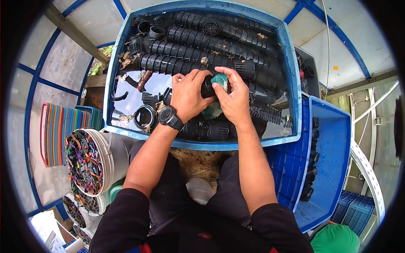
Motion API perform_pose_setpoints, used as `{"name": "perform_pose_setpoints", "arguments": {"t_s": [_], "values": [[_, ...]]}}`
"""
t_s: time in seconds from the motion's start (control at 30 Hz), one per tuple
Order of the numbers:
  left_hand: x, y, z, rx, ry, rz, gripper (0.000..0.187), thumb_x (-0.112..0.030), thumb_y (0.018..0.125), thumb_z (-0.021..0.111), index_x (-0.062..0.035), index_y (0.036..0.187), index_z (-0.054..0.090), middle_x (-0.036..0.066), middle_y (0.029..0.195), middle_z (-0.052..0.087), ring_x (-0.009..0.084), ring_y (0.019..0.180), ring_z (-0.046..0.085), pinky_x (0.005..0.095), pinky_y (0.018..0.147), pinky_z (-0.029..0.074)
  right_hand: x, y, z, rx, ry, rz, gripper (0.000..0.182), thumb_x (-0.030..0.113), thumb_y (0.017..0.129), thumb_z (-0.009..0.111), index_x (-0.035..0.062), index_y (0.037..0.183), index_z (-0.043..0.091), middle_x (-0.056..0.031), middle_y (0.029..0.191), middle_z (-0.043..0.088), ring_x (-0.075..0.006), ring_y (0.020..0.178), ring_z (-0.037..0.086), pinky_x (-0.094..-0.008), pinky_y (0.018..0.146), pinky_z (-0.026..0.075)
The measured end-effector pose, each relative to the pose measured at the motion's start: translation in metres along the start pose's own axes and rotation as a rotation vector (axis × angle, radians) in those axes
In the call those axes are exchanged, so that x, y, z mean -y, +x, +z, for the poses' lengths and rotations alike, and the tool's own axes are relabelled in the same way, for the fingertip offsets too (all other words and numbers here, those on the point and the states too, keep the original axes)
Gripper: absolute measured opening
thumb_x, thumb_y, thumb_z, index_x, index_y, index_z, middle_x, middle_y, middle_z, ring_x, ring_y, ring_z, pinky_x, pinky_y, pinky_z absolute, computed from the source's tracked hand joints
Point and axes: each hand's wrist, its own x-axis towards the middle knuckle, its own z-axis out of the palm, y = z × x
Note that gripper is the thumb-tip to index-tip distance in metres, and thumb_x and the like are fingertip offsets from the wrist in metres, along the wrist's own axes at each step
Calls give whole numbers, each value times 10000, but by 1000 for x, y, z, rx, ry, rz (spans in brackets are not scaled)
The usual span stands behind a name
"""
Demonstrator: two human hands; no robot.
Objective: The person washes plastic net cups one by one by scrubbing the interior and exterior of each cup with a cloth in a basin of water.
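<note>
Over the water tub (202,145), my left hand (189,95) is closed around a small black slotted plastic cup (207,87). Pinched in my right hand (234,99) is a green scrubbing pad (220,79), pressed up against the cup. More green (212,111) shows below, between my hands. Long nested stacks of black slotted cups (177,52) lie in the water behind my hands. Single cups and a black ring (144,117) float to the left of my left hand. Bits of tan debris cling among them.
At the left stand buckets (116,154) filled with colourful strips, beside a stack of coloured trays (55,135). A blue crate (331,156) at the right holds a row of black cups (311,168). A green rounded thing (335,239) sits at the lower right.
</note>
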Motion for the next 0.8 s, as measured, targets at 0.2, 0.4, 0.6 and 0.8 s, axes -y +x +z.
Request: {"name": "perform_pose_setpoints", "arguments": {"t_s": [0.2, 0.4, 0.6, 0.8], "values": [[24, 4, -6, -66, -110, -270, 538, -381, 720, 843, -92, 1137, 665, 120, 1046, 688, 266, 987, 649, 411, 874, 461, -12, 7, 0, -333, 382, 290, 264, -28, 874, 597, 35, 1127, 642, -16, 785, 586, -83, 631, 502, -266, 604, 436], [51, 16, -42, -277, -1554, -709, 512, -536, 1008, 492, -75, 1159, 655, 64, 1072, 714, 179, 940, 685, 307, 834, 549, -25, -1, -6, -195, 51, 327, 272, -40, 853, 606, 41, 1108, 659, 2, 779, 584, -57, 637, 498, -247, 590, 413], [75, 1, -29, -186, -1741, -684, 526, -586, 999, 459, -130, 1156, 670, 42, 1128, 698, 180, 1045, 640, 332, 890, 504, -14, -2, -5, -127, 142, 367, 302, -64, 877, 595, 33, 1161, 634, 3, 873, 622, -38, 714, 533, -216, 618, 424], [39, 5, -22, -139, -1659, -756, 557, -584, 999, 460, -98, 1184, 661, 69, 1170, 692, 198, 1080, 647, 353, 947, 498, -9, -2, -1, -173, 407, 304, 268, -24, 877, 620, 8, 1141, 644, 25, 800, 599, -26, 685, 511, -215, 580, 404]]}}
